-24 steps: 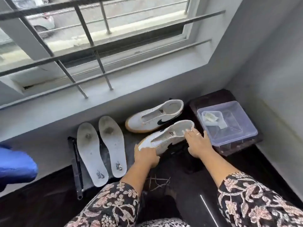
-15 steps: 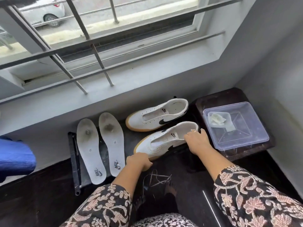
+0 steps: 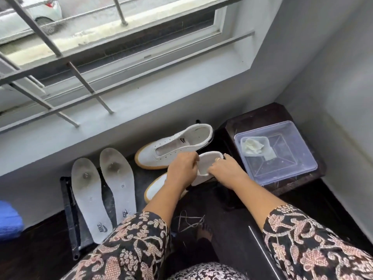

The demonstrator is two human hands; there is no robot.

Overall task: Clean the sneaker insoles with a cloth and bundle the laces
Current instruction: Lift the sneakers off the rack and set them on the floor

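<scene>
Gripping near sneaker at collar: left hand, right hand; dark floor, grey wall, barred window above.

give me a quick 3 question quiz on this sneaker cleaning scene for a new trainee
1. True or false: the left hand and the right hand both hold the nearer sneaker.
2. Where is the cloth? A: in the clear container. B: on the window ledge. C: inside the farther sneaker.
3. Fill in: ___ insoles lie side by side on the floor, out of the shoes.

Key: 1 true. 2 A. 3 two.
</scene>
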